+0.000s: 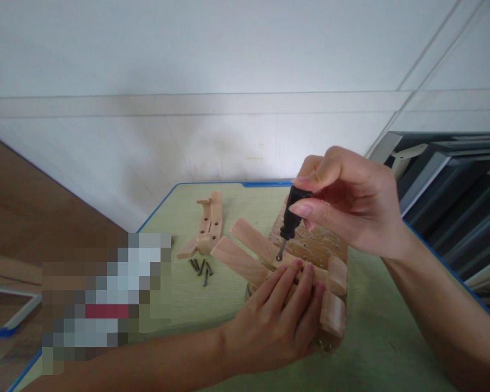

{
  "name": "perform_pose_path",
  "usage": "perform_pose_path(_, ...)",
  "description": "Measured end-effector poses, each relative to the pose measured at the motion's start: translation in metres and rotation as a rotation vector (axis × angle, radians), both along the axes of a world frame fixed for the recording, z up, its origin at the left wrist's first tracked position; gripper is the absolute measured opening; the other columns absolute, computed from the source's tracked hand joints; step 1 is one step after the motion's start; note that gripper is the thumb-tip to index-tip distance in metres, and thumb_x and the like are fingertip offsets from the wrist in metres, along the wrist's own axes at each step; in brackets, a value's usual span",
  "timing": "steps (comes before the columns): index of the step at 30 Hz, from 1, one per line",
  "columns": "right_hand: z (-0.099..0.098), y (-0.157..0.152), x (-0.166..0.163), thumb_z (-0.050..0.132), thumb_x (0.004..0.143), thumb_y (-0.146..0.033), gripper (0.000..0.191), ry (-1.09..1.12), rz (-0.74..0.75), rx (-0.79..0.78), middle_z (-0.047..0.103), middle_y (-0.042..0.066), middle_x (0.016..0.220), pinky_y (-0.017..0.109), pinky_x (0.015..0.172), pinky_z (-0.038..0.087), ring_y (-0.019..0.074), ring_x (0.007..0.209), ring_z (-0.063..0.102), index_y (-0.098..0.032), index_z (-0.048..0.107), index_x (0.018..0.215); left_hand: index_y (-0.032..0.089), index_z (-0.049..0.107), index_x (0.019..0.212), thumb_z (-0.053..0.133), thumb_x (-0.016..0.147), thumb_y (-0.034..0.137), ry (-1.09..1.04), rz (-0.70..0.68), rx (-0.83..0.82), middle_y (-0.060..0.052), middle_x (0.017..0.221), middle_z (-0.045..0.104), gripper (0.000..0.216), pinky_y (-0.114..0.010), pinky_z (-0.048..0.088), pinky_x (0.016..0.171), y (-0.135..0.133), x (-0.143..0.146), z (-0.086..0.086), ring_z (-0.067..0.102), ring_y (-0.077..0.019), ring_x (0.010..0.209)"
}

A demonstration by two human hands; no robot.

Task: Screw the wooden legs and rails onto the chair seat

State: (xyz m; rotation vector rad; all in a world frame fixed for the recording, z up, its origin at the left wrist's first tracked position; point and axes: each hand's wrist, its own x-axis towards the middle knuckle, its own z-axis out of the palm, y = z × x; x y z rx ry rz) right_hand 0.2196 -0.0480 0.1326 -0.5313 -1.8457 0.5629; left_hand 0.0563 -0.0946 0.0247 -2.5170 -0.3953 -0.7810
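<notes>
A short black-handled screwdriver (292,213) is in my right hand (347,198), closed around its grip. The driver leans slightly, its tip in a hole near the middle of a pale wooden piece (255,239). My left hand (283,310) presses its fingers over that piece and a matching wooden piece (237,262) beside it, holding both down. Each piece has a thick rounded block at its right end. Under them lies a brown block with a wrinkled, shiny surface (310,245). My left fingers hide part of the joint between the pieces.
Several dark screws (202,268) lie loose on the pale green table (179,305). Behind them rests a joined wooden part (206,226) with screw holes. A pixelated area (118,288) covers something at left. Dark panels (457,179) lean at right; a white wall stands behind.
</notes>
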Motion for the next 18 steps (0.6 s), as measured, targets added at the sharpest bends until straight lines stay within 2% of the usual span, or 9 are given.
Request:
perform_pose_path(4,-0.0006,0.0011,-0.003,0.065,0.074,-0.016,0.018,0.037,-0.045,0.044,0.038,-0.004,0.062,0.02,0.046,0.034,0.0072,0.061,0.044,-0.019,0.048,0.068,0.006,0.054,0.114,0.044,0.082,0.041,-0.008,0.004,0.008,-0.02,0.119,0.057,0.048,-0.043,0.045,0.092,0.0001,0.0003,0.0011,0.052,-0.033,0.114)
perform_pose_path(9,-0.0033,0.0035,-0.0025,0.068,0.07,-0.013,0.02,0.05,-0.048,0.077,0.039,-0.005,0.062,0.021,0.047,0.035,0.0068,0.059,0.043,-0.019,0.049,0.067,0.006,0.055,0.113,0.046,0.081,0.041,-0.021,-0.006,0.013,-0.019,0.117,0.059,0.049,-0.042,0.046,0.091,0.0002,0.0005,0.0013,0.053,-0.0337,0.113)
perform_pose_path(13,-0.002,0.0018,0.0028,0.067,0.071,-0.015,0.016,0.004,0.03,0.0,0.051,-0.003,0.073,0.023,0.051,0.042,0.0095,0.065,0.053,-0.02,0.053,0.078,0.006,0.054,0.115,0.045,0.082,0.046,-0.013,0.0,0.013,-0.021,0.119,0.057,0.053,-0.044,0.046,0.092,-0.0002,0.0001,0.0012,0.052,-0.0338,0.114)
perform_pose_path(18,0.0007,-0.0001,0.0061,0.061,0.076,-0.012,0.014,0.011,0.087,-0.054,0.061,0.003,0.089,0.032,0.071,0.05,0.0187,0.09,0.061,-0.021,0.058,0.086,0.006,0.054,0.114,0.043,0.083,0.041,-0.004,-0.004,0.01,-0.02,0.12,0.057,0.048,-0.043,0.045,0.092,0.0005,-0.0011,0.0018,0.052,-0.0338,0.114)
